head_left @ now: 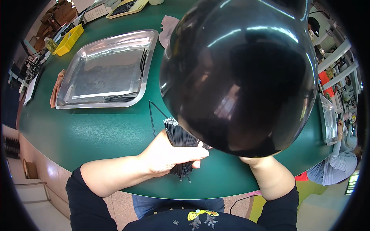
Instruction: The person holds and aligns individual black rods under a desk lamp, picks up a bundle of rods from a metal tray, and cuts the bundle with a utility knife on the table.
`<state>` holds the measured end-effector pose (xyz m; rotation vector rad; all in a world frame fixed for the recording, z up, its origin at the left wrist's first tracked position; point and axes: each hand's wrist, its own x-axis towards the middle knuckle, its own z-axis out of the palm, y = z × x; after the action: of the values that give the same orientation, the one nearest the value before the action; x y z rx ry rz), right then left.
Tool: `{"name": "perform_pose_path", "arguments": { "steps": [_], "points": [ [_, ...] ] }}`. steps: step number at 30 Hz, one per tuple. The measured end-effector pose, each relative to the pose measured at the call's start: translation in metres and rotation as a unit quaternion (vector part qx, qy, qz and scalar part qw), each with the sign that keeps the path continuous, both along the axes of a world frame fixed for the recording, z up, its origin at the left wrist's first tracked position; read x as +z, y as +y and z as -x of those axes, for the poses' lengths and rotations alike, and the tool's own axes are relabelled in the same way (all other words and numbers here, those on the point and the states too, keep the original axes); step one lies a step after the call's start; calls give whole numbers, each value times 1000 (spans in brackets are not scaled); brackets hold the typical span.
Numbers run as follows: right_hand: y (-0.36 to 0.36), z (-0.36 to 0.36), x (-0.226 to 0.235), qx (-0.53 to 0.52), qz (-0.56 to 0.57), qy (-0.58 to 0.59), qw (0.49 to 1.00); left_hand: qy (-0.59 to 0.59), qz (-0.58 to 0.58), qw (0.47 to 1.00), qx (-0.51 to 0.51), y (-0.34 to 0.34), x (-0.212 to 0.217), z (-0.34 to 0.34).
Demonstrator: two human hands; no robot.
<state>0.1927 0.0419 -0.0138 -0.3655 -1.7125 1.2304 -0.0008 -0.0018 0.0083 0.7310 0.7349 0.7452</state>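
Note:
My left hand (163,156) is closed around a thick bundle of thin black wires (179,134) with silvery tips, held above the green table near its front edge. The bundle stands roughly upright, and some wires stick out below the hand. A loose, bent black wire (151,117) rises beside it. A large, glossy black dome (239,84), possibly a lamp head, fills the upper right and covers whatever lies beneath it. Of my right hand (255,161), only the part by the wrist shows under the dome's lower rim; its fingers are hidden.
On the green table (96,142), a metal tray (104,65) at the left holds a few black wires. Farther back are a yellow bin (69,40) and a yellowish tray (127,8) of dark pieces. A brown cloth (57,89) lies left; another person (341,165) sits far right.

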Motion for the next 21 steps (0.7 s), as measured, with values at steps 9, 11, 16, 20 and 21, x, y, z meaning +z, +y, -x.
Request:
{"name": "perform_pose_path", "arguments": {
  "steps": [9,11,16,20,21],
  "points": [
    [-7,-4,-7,-144,-121,-42,981,-18,64,997,43,-4,-5,-4],
    [-4,-5,-13,-140,-136,-1,981,26,31,999,35,-2,0,-4],
    [-1,-9,-11,-17,-15,45,999,4,3,999,49,-6,-8,-5],
    [-6,-3,15,-129,-97,-119,980,5,-7,997,80,-7,-8,-5],
    [-5,1,15,-153,-124,-81,977,4,-7,997,79,-7,-8,-6]
  ]
}}
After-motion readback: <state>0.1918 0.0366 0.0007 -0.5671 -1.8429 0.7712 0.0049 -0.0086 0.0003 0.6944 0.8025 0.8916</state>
